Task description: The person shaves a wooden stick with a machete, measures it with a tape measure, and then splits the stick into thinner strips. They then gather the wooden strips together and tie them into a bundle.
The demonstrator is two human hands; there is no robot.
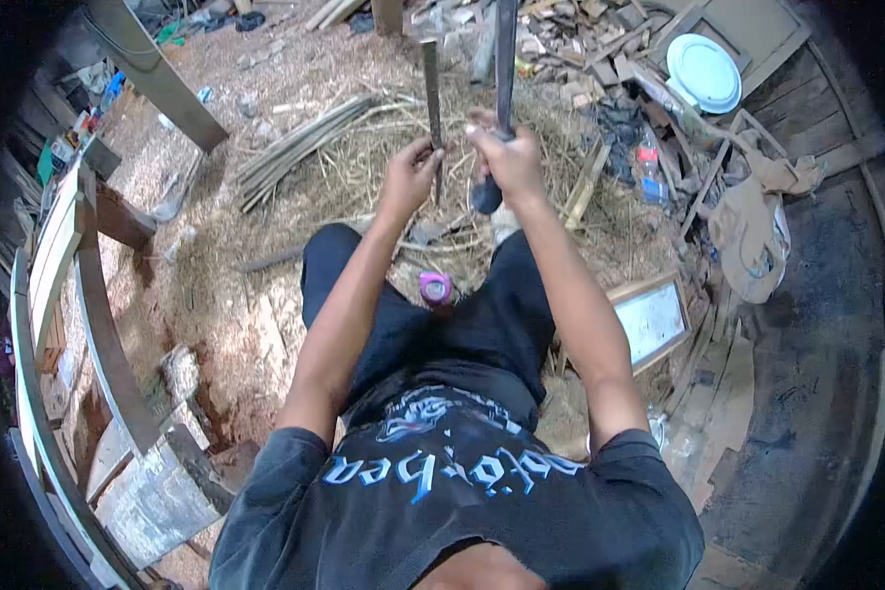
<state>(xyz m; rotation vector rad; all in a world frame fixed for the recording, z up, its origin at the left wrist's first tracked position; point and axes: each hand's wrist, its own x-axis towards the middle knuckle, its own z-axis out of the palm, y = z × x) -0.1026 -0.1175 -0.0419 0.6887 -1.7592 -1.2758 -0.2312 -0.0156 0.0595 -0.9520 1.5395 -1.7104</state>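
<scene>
My left hand pinches a narrow strip of wood or bamboo, held nearly upright in front of me. My right hand is wrapped round the dark handle of a machete, whose long blade points up and away from me. Strip and blade stand side by side with a gap between them. Below my hands, a pink tape measure sits between my legs. Shavings and thin split pieces cover the ground under both hands.
A bundle of long thin strips lies to the left. Scrap wood is piled at the back right, near a white round lid and a plastic bottle. A framed panel lies by my right arm; a wooden post leans at left.
</scene>
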